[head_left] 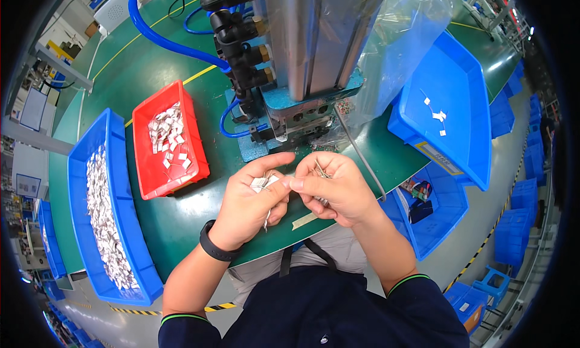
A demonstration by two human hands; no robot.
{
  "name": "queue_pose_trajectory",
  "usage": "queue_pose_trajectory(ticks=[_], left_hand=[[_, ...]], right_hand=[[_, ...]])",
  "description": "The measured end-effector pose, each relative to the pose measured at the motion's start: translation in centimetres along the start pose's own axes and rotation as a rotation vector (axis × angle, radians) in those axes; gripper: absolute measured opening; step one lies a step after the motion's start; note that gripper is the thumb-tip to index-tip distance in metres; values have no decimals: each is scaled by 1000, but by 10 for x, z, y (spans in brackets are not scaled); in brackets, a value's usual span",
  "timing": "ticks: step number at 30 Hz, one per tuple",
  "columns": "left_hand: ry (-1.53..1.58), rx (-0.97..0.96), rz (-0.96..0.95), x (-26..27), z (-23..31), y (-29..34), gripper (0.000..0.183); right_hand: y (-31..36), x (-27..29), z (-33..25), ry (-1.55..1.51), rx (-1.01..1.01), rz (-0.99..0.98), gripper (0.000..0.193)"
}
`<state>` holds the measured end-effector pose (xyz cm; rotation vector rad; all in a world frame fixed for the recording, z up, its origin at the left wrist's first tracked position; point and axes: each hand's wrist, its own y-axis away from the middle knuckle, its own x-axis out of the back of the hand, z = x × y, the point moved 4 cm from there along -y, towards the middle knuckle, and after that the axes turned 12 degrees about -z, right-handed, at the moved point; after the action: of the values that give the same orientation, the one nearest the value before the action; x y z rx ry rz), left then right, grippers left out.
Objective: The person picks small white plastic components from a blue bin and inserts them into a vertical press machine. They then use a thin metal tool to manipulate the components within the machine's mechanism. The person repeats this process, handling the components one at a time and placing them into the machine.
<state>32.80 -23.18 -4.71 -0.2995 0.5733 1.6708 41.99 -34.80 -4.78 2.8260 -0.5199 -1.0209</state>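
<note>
My left hand [243,206] is curled around a few small white square parts with thin wire leads [260,183]. Its index finger arches over them, and one lead hangs below the palm. Close against it, my right hand [345,191] is closed on a bunch of thin wire leads [321,170]; the ends inside its fingers are hidden. The thumbs and fingertips of both hands meet just in front of the teal base of a press [314,100]. A red bin [199,161] to the left contains more of the white parts.
Farther left stands a long blue bin [118,185] full of white parts. On the right, a blue bin [456,94] holds a few; another blue bin [444,230] sits below it. Blue air hoses [175,45], clear plastic sheeting [405,40] and a metal rod [360,151] surround the press.
</note>
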Motion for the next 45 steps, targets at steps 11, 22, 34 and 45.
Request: queue_pose_trajectory(ticks=[11, 22, 34, 45], left_hand=[[-135, -13, -105, 2, -8, -2, 42], [-72, 111, -105, -4, 1, 2, 26], [26, 73, 29, 3, -1, -1, 13], [42, 78, -11, 2, -4, -1, 11]], right_hand=[[1, -18, -14, 565, 124, 3, 14], [13, 11, -37, 429, -22, 117, 15], [10, 5, -14, 306, -14, 98, 22], [8, 8, -2, 334, 75, 170, 16]])
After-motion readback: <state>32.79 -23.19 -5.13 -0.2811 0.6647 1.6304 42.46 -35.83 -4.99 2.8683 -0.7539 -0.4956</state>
